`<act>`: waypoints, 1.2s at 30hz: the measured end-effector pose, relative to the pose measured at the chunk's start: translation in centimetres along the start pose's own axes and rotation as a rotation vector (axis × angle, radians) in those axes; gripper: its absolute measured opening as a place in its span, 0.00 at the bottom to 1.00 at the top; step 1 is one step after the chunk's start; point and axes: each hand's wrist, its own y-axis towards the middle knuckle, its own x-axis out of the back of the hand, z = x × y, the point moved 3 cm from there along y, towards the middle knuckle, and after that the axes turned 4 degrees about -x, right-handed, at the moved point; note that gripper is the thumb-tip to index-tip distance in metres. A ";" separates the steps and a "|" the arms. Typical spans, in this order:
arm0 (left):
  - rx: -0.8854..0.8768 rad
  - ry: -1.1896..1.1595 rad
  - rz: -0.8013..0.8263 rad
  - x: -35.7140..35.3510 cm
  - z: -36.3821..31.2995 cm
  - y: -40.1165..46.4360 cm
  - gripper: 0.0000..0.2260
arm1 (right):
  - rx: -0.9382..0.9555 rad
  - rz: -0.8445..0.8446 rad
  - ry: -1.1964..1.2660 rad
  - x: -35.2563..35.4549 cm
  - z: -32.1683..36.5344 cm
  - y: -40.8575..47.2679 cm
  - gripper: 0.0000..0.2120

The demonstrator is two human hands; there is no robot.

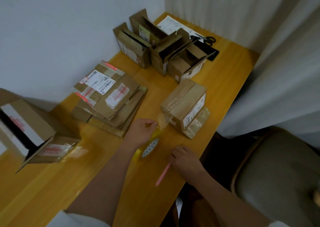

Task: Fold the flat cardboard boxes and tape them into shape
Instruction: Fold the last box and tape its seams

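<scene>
Left hand (142,133) holds the tape roll (149,148) on the table (216,91) and pinches its loose end; right hand (183,159) grips a pink cutter (162,174). Closed box (185,105) stands just beyond

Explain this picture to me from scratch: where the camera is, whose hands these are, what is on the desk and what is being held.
There is no machine here. One camera sits on a person's head, looking down at their own bare hands over a yellow table.

The left hand holds a roll of clear tape and pinches its loose end, which stretches to a closed small box. The right hand grips a pink cutter.

Also there: a stack of flat cardboard boxes, a group of open folded boxes at the back, black scissors and another open box at left.
</scene>
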 end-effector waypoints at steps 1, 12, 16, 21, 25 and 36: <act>0.001 -0.005 0.002 0.1 0.0 0.0 0.13 | 0.002 -0.022 0.011 0.4 -0.2 -0.4 0.17; 0.079 -0.169 -0.036 0.3 -0.5 -0.3 0.10 | -0.210 -0.592 0.512 8.2 -1.1 2.4 0.09; 0.081 -0.179 -0.036 0.1 -0.4 -0.5 0.10 | -0.188 -0.504 0.581 8.4 -2.2 4.5 0.06; 0.109 -0.216 -0.043 0.0 -0.2 -0.6 0.09 | -0.125 -0.370 0.581 8.1 -3.1 5.3 0.05; 0.130 -0.275 -0.064 0.2 -0.1 -0.8 0.10 | -0.095 -0.306 0.576 8.4 -3.4 5.7 0.05; 0.137 -0.338 -0.109 0.9 0.2 -1.4 0.12 | -0.182 -0.293 0.672 7.7 -5.3 3.8 0.08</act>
